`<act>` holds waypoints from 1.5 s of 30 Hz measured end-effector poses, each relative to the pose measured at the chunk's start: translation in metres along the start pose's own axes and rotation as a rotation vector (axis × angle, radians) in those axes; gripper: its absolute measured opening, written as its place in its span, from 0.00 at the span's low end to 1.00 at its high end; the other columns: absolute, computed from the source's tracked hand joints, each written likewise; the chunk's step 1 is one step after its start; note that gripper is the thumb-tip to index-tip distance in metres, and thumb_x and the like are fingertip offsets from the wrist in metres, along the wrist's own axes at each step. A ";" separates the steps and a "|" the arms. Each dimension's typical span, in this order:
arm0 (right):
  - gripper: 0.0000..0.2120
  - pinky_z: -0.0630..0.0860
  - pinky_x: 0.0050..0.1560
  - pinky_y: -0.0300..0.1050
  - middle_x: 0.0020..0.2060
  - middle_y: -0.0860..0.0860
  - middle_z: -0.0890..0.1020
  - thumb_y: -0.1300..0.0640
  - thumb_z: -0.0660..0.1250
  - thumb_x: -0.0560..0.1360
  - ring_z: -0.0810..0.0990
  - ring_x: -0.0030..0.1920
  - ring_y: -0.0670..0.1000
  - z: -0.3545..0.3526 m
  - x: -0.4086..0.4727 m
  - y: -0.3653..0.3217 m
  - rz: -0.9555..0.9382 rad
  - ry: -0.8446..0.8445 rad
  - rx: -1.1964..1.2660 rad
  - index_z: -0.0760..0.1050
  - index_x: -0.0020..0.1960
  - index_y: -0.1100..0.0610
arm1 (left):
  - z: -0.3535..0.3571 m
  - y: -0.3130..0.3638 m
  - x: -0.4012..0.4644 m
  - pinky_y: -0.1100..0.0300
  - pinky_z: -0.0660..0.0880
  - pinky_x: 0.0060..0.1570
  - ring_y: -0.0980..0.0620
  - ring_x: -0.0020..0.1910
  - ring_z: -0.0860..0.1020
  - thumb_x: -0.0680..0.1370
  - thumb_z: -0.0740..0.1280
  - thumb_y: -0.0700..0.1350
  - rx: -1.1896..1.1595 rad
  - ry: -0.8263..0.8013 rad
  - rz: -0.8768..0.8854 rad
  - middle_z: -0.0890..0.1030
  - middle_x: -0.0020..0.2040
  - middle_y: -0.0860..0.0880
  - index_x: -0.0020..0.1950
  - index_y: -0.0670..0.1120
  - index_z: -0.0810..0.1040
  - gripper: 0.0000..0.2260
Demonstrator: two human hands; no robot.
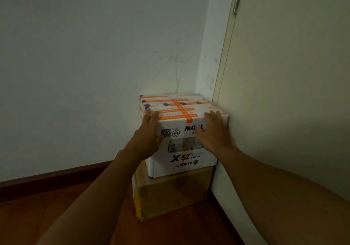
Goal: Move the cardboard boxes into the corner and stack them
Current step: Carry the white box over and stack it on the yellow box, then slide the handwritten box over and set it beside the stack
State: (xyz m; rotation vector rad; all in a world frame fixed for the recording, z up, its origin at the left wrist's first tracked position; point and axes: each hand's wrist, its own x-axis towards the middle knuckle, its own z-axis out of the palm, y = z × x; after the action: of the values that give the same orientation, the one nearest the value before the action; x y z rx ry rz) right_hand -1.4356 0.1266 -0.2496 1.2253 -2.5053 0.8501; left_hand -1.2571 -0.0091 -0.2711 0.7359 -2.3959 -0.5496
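Pressing open hands, left hand (149,131), right hand (214,131), on white box (181,112), atop brown box (170,193)

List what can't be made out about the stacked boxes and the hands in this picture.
- White box, head view: part of its front print is covered by the right hand.
- Brown box: its top is hidden under the white box; dim light blurs its markings.
- Left hand: palm contact is hidden behind the hand itself.

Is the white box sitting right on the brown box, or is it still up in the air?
Touching. In the head view the white box rests directly on the brown box, with no gap along its bottom edge.
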 end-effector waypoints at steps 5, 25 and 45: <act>0.10 0.78 0.58 0.58 0.51 0.55 0.82 0.54 0.60 0.79 0.79 0.57 0.59 0.006 -0.009 -0.061 0.023 0.195 0.195 0.78 0.54 0.55 | -0.030 -0.007 -0.021 0.49 0.76 0.63 0.44 0.73 0.68 0.76 0.71 0.47 -0.078 -0.005 0.109 0.55 0.79 0.45 0.78 0.53 0.47 0.40; 0.16 0.78 0.49 0.49 0.54 0.56 0.82 0.57 0.60 0.77 0.80 0.52 0.55 0.126 -0.127 -0.378 -0.583 -0.181 0.395 0.77 0.63 0.60 | -0.297 -0.191 -0.250 0.51 0.75 0.52 0.48 0.57 0.80 0.77 0.68 0.54 0.570 -0.033 -0.614 0.79 0.66 0.51 0.70 0.50 0.69 0.23; 0.23 0.74 0.58 0.48 0.60 0.56 0.79 0.49 0.66 0.76 0.78 0.60 0.58 0.246 -0.452 -0.652 -1.002 -0.713 0.551 0.74 0.68 0.57 | -0.449 -0.306 -0.650 0.43 0.72 0.63 0.39 0.68 0.67 0.75 0.70 0.52 0.685 0.256 -1.375 0.67 0.70 0.41 0.69 0.44 0.71 0.26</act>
State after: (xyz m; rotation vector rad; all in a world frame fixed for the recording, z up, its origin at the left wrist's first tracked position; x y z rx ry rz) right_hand -0.6332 -0.0412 -0.3834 2.9838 -1.5386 0.8955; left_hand -0.4162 0.0575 -0.3494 2.5595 -1.4771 -0.0408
